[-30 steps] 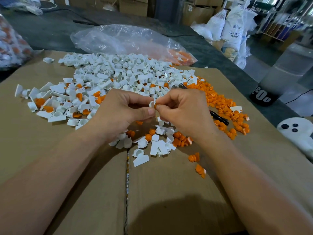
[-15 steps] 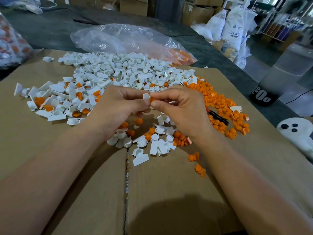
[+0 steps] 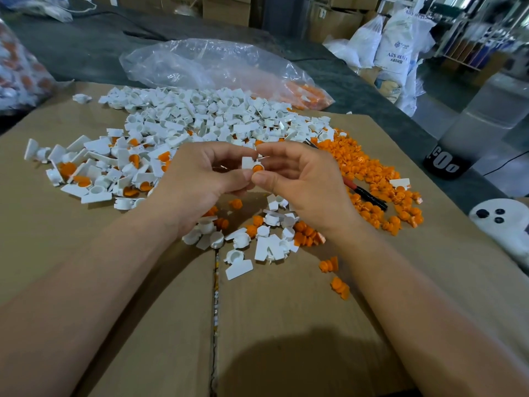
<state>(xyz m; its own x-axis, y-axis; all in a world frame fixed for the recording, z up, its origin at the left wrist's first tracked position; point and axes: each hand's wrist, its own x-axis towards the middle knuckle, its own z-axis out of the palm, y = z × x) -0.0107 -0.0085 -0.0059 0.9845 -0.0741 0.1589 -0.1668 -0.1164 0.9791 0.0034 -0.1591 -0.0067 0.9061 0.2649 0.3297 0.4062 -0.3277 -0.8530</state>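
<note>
Left hand (image 3: 197,179) pinches white clip (image 3: 247,162); right hand (image 3: 303,181) pinches orange plug (image 3: 257,168) seated in clip; both above cardboard (image 3: 286,325).

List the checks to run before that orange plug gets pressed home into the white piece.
1. Left hand pinches the white piece between thumb and forefinger: ok.
2. Right hand pinches the orange plug, which sits against the white piece: ok.
3. Plug lined up squarely with its socket: cannot tell, the fingertips cover the joint.
4. Both parts held above the cardboard, off the loose pieces below: ok.
5. Red-and-black tool lies beside the orange pile, apart from both hands: ok.
6. Pile of plugged pieces at the left is free to take this one: ok.
</note>
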